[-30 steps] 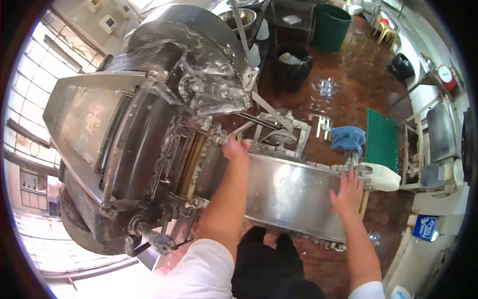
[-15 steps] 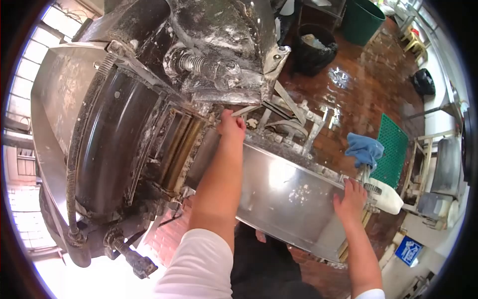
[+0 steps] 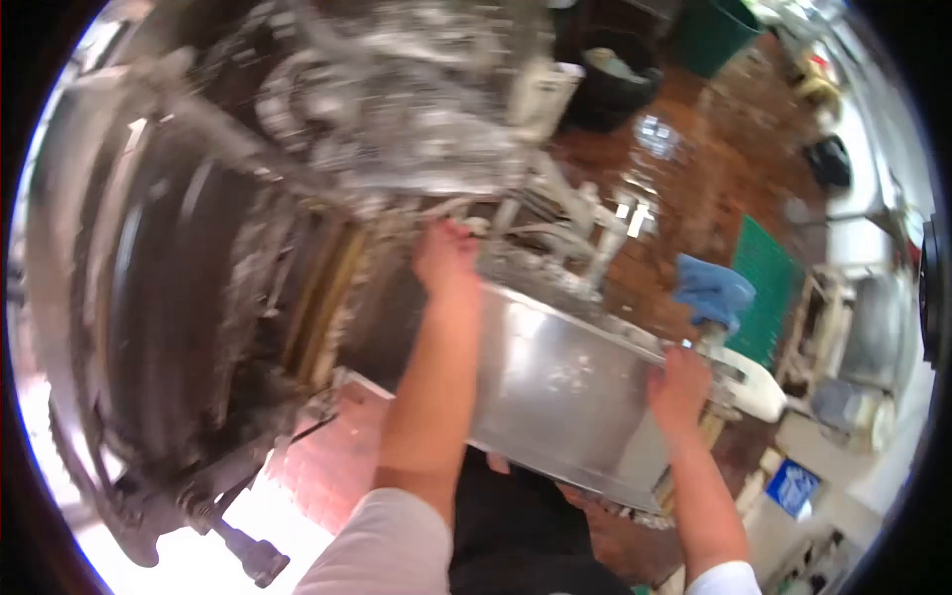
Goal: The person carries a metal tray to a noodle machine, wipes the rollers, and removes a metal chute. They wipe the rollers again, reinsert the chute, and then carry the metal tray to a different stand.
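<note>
A broad, flat, silver-coloured metal panel lies in front of the person's dark-clothed legs, sloping down toward the right in view. The left hand is at its far left corner, fingers curled inward; whether they grasp the edge or something behind it, I cannot tell. The right hand rests near the far right corner, fingers bent over the edge; how firmly they press or grip cannot be made out.

A bulky, dark metal machine with a curved casing crowds the left side, blurred, and a brass-coloured strip runs between it and the panel. Pale-crusted machinery looms just beyond the left hand, hemming it in. A pale, grimy metal frame stands along the panel's far edge, between the two hands.

Just beyond the right hand are a crumpled blue cloth and a smooth, white, rounded piece. Farther off on the wet, red-brown floor are a perforated-looking green mat, a round black bin and a dark green tub.
</note>
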`<state>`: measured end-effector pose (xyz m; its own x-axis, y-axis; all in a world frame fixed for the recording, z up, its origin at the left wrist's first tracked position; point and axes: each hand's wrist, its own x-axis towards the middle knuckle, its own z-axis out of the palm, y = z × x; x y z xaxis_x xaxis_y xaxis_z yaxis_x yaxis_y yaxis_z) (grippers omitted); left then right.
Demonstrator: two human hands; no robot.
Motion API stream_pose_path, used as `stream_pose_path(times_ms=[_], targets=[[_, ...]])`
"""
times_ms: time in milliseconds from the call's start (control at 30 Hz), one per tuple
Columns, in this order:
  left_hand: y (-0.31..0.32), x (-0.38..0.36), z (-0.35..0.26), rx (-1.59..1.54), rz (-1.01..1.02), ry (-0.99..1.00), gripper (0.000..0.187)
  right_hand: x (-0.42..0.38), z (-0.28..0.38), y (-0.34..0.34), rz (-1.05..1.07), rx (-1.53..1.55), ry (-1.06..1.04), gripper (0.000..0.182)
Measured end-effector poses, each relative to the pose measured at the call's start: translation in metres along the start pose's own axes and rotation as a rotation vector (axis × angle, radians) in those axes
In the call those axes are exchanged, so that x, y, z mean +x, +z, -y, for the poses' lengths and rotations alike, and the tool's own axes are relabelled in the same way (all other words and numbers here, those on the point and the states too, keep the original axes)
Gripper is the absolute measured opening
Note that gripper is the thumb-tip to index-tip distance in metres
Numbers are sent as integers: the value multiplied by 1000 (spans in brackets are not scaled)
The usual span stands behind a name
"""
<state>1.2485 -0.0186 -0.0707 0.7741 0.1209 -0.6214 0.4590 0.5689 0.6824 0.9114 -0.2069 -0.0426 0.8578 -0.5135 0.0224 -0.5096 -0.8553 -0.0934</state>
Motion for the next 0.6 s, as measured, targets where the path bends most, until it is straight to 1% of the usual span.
stream_pose_path(times_ms=[67, 100, 133, 167, 200, 267, 300, 367, 400, 467, 500, 533, 567, 600], targets=[[-11, 6, -2, -46, 119, 25, 20, 3, 3, -9, 96, -21, 90, 33], [-15, 11, -7, -22, 136, -5, 20, 4, 4, -9, 114, -25, 141, 26], [-24, 27, -6, -88, 79, -84, 23, 4, 1, -9, 135, 44, 146, 24], [-30, 43, -12, -117, 75, -186, 27, 3, 3, -13, 112, 40, 179, 22], [-31, 45, -14, 24, 52, -121, 33, 3, 6, -14, 87, 45, 198, 20], [-36, 53, -16, -113, 145, -165, 33, 1, 3, -6, 68, 81, 231, 18], [-37, 49, -18, -106, 157, -191, 33, 1, 4, -6, 67, 65, 255, 18], [-36, 41, -21, -280, 314, -254, 35, 0, 3, -4, 45, 105, 245, 16], [-33, 38, -21, -276, 322, -266, 35, -1, 2, -4, 43, 100, 259, 16], [-28, 37, -23, -525, 295, -337, 40, -2, 0, -1, -17, 121, 222, 17], [-29, 51, -20, -635, 295, -372, 47, -2, -1, -2, -23, 136, 222, 17], [-33, 67, -6, -672, 326, -438, 47, -1, -2, -4, 86, 83, 276, 17], [-33, 79, -11, -708, 360, -475, 47, 5, 2, -4, 192, 48, 303, 18], [-9, 34, -21, -633, 237, -506, 45, 3, 3, -5, 56, 108, 251, 18]])
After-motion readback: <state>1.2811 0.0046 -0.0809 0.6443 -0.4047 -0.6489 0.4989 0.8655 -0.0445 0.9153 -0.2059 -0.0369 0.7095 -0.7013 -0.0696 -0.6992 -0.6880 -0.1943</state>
